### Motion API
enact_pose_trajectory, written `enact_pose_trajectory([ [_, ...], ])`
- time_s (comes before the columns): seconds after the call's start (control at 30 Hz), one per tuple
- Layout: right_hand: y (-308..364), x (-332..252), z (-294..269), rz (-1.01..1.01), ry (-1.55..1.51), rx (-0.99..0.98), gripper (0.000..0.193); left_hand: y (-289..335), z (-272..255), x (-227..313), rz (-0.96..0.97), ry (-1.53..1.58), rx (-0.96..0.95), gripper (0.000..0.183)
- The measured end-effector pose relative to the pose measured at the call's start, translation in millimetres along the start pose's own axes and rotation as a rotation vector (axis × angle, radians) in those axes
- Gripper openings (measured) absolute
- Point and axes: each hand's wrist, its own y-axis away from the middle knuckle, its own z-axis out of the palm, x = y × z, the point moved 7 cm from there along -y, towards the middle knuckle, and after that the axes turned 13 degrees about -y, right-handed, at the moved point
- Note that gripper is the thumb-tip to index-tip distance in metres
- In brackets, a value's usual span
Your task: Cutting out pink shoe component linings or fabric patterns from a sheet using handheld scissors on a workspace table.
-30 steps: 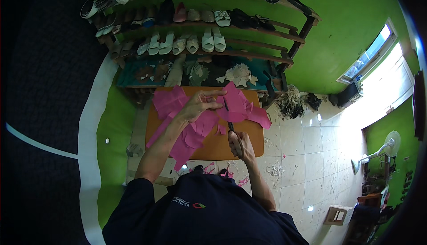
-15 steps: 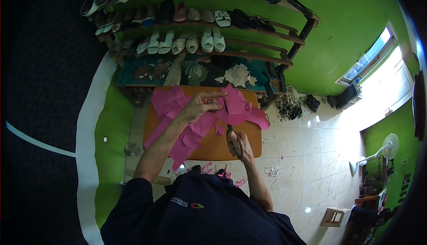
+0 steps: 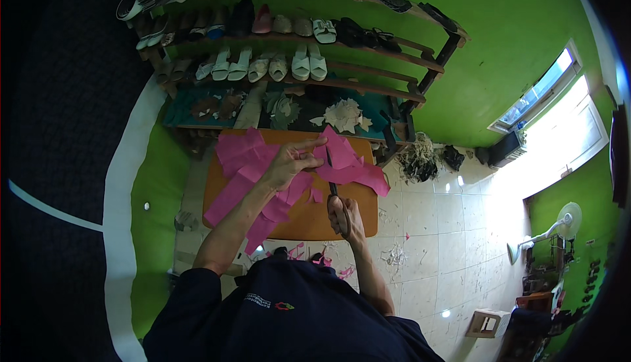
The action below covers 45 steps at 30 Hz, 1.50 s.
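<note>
The left hand (image 3: 287, 167) holds a pink sheet (image 3: 342, 154) by its left edge, index finger and thumb reaching onto it, while the other fingers are too small to make out clearly. The right hand (image 3: 344, 217) is closed around the handles of dark scissors (image 3: 333, 190), whose blades point away from the person and meet the sheet; how far apart the blades stand cannot be told. The sheet is over the far right part of an orange-brown table (image 3: 315, 228). More pink pieces (image 3: 229, 203) lie overlapping on the left part of the table, partly under the left forearm, with one corner hanging past the near edge. A small pink scrap (image 3: 315, 195) lies on the table between the two hands. Beyond the table stands a wooden rack (image 3: 378, 86) with rows of shoes, white sandals (image 3: 309, 63) among them; its lowest shelf carries a heap of cream pieces (image 3: 346, 116) and, to the left, grey-green ones (image 3: 281, 109). Pale shavings (image 3: 395, 255) are scattered over the tiled floor (image 3: 420, 232) at the right.
</note>
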Motion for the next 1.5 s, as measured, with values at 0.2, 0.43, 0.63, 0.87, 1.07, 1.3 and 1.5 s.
enact_pose_trajectory([
  [0.2, 0.7, -1.5, 6.2, -0.025, -0.038, -0.002, 0.057, 5.5, 3.8, -8.0, -0.022, 0.122, 0.08, 0.052],
  [0.43, -0.8, 0.4, 8.2, -0.015, -0.072, 0.019, 0.054, 10.3, 5.7, -12.1, 0.018, 0.192, 0.159, 0.054],
  [0.63, -2.1, 0.6, 7.9, -0.016, -0.047, 0.078, 0.055, 13.9, 10.5, -5.7, -0.012, 0.202, 0.232, 0.055],
  [0.87, -1.3, -5.2, 10.8, -0.027, 0.062, 0.145, 0.052, 16.3, 14.4, 0.2, -0.005, 0.238, 0.254, 0.056],
  [1.07, -0.2, -1.9, 13.3, -0.061, 0.051, 0.157, 0.058, 14.5, 5.2, -11.4, -0.02, 0.221, 0.349, 0.049],
  [1.3, -4.3, -6.5, 15.9, -0.05, 0.065, 0.109, 0.05, 15.7, 7.5, -15.3, 0.04, 0.191, 0.365, 0.047],
  [1.5, -10.4, -9.6, 15.0, -0.072, 0.088, 0.137, 0.053, 20.4, 19.0, -17.5, 0.018, 0.212, 0.371, 0.047],
])
